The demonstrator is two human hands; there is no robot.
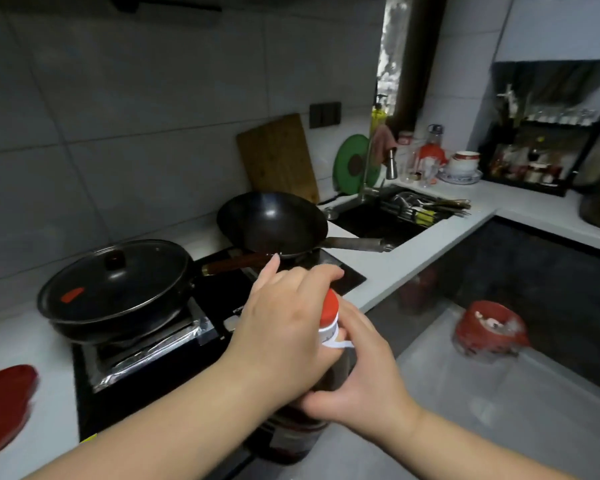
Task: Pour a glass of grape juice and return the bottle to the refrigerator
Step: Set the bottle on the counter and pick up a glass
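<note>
We are gripping the juice bottle with our right hand, left hand closing round its red cap, just before the white countertop's gas hob.

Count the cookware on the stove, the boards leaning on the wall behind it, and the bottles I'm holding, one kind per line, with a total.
Pans on the stove: 2, a lidded pan and a wok
Boards against the wall: 2, a wooden board and a green board
Bottles held: 1, the bottle
Total: 5
</note>
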